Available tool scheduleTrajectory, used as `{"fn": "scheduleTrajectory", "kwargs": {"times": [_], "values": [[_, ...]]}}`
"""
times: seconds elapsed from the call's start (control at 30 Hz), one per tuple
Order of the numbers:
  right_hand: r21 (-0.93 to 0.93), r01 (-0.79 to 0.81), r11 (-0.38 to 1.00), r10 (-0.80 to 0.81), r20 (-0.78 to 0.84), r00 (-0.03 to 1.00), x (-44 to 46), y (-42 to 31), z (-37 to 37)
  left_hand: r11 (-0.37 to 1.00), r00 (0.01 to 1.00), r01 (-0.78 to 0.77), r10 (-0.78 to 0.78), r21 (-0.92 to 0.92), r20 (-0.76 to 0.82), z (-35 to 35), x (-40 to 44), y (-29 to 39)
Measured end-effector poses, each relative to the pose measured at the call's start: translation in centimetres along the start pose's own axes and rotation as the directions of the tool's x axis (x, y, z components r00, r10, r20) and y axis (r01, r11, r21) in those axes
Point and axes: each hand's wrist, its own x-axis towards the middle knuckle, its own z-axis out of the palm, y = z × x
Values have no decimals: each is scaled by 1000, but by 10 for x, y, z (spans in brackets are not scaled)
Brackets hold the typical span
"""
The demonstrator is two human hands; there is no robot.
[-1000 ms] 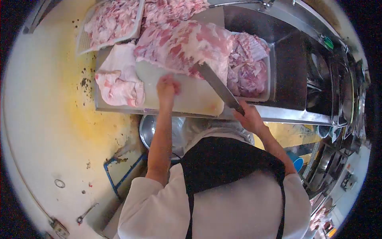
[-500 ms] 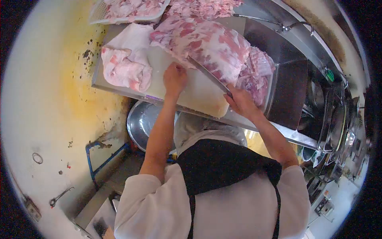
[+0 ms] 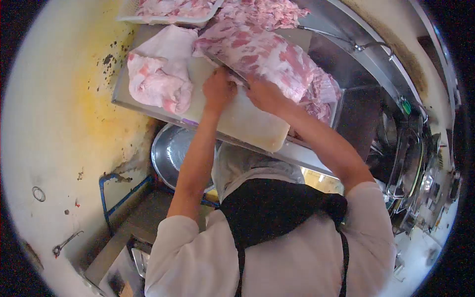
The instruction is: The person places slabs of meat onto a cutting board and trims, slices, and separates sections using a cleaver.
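Fingers, head view: right hand (image 3: 264, 95) is gripping the knife (image 3: 232, 73) by its handle; left hand (image 3: 219, 89) is resting curled by the near edge of the meat slab (image 3: 267, 52), can't tell if it's pinching anything. Slab is lying across the far side of the cutting board (image 3: 250, 123). Doing this well likely means keeping the blade low and left fingertips clear. Board is sitting on a steel counter (image 3: 309, 156), folded pale piece (image 3: 161, 79) lying left, basket (image 3: 193, 22) far left. Steel bowl (image 3: 170, 153) is standing near left, stained wall (image 3: 64, 99) rising left.
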Motion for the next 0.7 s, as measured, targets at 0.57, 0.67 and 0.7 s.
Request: {"fn": "scheduleTrajectory", "kwargs": {"times": [0.57, 0.67, 0.7], "values": [[5, -210, 978, 204, 217, 955, -186, 15, -76, 957, 957, 289, -287, -38, 43, -63, -19, -35], [-17, -224, 974, 222, 228, 948, -162, 13, -61, 982, 981, 156, -167, 108, 100, -79, -19, -55], [-35, -239, 970, 241, 213, 947, -147, 7, -53, 985, 985, 142, -151, 98, 87, -77, -15, -56]]}}
